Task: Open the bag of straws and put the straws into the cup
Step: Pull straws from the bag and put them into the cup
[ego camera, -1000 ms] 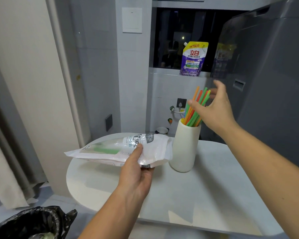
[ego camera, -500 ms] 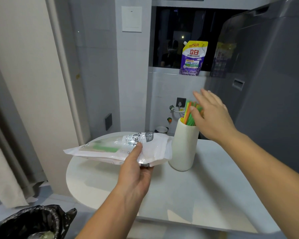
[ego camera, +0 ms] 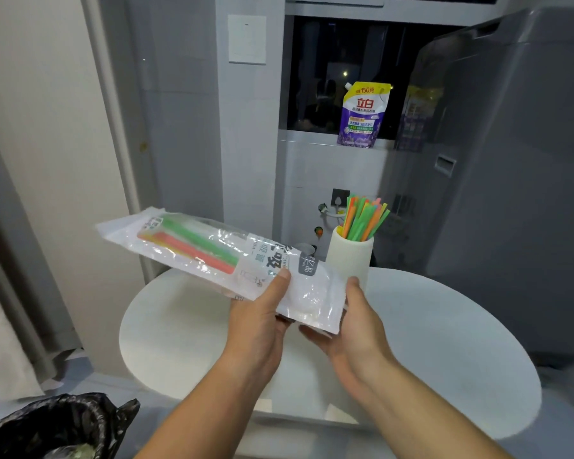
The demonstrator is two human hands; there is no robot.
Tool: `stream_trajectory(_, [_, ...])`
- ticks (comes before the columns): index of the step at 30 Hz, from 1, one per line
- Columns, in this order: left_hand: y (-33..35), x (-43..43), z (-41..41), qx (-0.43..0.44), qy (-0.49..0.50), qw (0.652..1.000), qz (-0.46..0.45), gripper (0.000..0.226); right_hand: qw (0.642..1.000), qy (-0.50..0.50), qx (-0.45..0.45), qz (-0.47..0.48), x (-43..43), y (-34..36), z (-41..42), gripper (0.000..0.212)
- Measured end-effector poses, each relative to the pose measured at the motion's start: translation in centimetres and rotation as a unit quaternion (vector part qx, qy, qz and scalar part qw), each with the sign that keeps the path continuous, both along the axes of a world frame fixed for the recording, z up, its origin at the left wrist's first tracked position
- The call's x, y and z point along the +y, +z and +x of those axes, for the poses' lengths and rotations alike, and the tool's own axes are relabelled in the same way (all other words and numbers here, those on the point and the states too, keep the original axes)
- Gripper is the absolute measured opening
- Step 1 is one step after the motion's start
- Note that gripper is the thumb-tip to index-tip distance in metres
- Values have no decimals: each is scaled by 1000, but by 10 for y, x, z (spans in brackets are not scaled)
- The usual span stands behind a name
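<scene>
A clear plastic straw bag [ego camera: 212, 250] with white printing is held tilted above the round white table [ego camera: 444, 342], its far end up and to the left. A few green, orange and yellow straws [ego camera: 193, 241] lie inside it. My left hand [ego camera: 262, 313] grips the bag near its middle, thumb on top. My right hand [ego camera: 358, 319] holds the bag's near end from below and the side. Behind the bag, a white ribbed cup [ego camera: 350, 256] stands on the table with several green and orange straws [ego camera: 365, 218] sticking out of it.
A bin lined with a black bag [ego camera: 57, 429] sits at the lower left. A grey appliance [ego camera: 511, 160] stands to the right of the table. A purple detergent pouch [ego camera: 362, 115] rests on the window ledge behind. A curtain [ego camera: 10, 293] hangs at the left.
My right hand left the straws in the cup and came down to the bag's near end. My left hand lifted the bag and tilted it up.
</scene>
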State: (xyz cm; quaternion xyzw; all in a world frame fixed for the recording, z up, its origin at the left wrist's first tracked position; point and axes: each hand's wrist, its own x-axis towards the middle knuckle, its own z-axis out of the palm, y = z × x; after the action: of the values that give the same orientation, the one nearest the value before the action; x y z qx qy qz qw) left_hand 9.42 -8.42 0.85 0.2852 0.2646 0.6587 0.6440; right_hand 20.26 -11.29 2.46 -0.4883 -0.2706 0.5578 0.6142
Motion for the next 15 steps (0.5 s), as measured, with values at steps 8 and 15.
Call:
stream_trajectory(8, [-1, -3, -2, 176, -10, 979, 98, 29, 980, -26, 190, -57, 3, -15, 1, 51])
stream_trajectory(15, [9, -7, 2, 68, -75, 993, 65, 51, 971, -22, 226, -70, 6, -24, 1, 43])
